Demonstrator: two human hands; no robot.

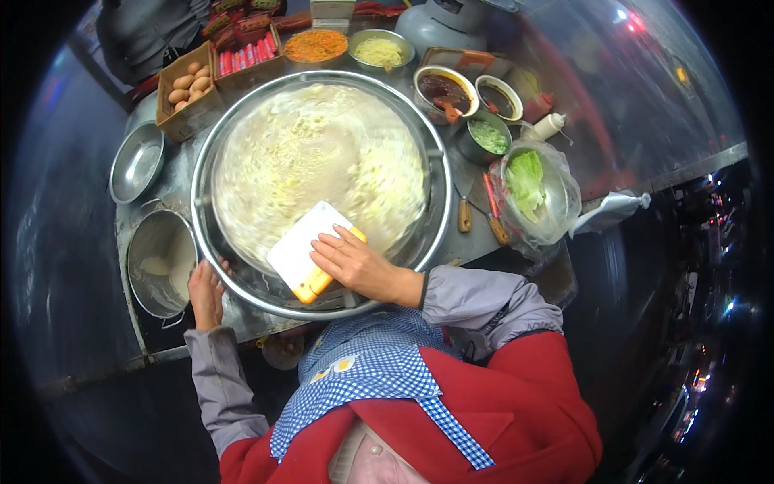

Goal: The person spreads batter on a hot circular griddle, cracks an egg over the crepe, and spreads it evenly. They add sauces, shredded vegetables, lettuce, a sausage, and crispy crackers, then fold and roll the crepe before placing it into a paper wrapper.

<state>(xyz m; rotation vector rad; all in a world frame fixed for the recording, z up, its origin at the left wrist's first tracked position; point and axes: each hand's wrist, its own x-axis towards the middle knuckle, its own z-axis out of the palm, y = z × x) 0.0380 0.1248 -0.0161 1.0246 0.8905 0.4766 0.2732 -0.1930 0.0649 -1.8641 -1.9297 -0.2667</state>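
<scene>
My right hand [351, 260] grips a white flat scraper [302, 248] by its yellow edge. The scraper lies over the near part of a pale crepe [320, 151] with yellow egg smeared across it. Motion blur streaks the crepe's surface. Beneath it is a round griddle with a wide metal rim [444, 199]. At the rim's left front, my left hand [207, 293] has its fingers curled over the metal; part of those fingers is hidden. Just left of that hand stands a metal pot [158, 266] with pale batter inside.
Eggs [192, 85] fill a carton box, beside red-wrapped sausages [248, 55]. Behind the griddle are bowls of orange shreds [315, 46] and yellow shreds [378, 52]. Right are sauce tubs [444, 91], chopped greens [488, 137], a spatula [464, 206] and bagged lettuce [526, 181]. A person [151, 36] stands opposite.
</scene>
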